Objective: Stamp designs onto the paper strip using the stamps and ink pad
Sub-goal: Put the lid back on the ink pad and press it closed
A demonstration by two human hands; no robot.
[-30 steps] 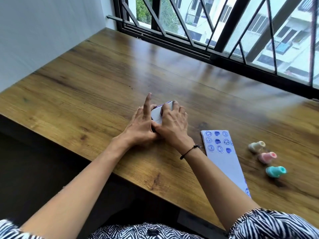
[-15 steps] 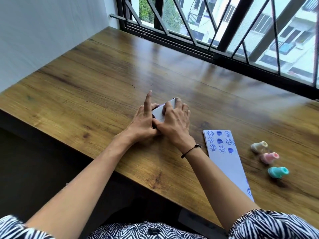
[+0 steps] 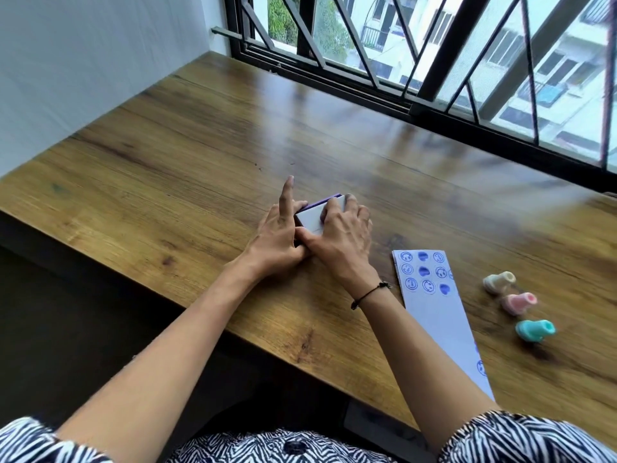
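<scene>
Fingers of both hands clamp on ink pad (image 3: 320, 218) mid-worktop: left hand (image 3: 274, 236) grips side, index raised; right hand (image 3: 338, 238) presses white lid. Judgement: hold base steady, move lid evenly, avoid purple edge. Beside right wrist, smooth white paper strip (image 3: 434, 302) with blue round prints; beyond, three bottle-shaped pastel stamps (image 3: 519, 302) lie on glossy wood.

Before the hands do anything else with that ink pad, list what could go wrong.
1. Both the left hand and right hand grip the ink pad, its purple edge showing; fingers may pick up ink and smudge the paper strip.
2. The right forearm lies close beside the strip's blue prints and could smear them if they are wet.
3. The cream stamp, pink stamp and teal stamp lie on their sides and might roll.
</scene>
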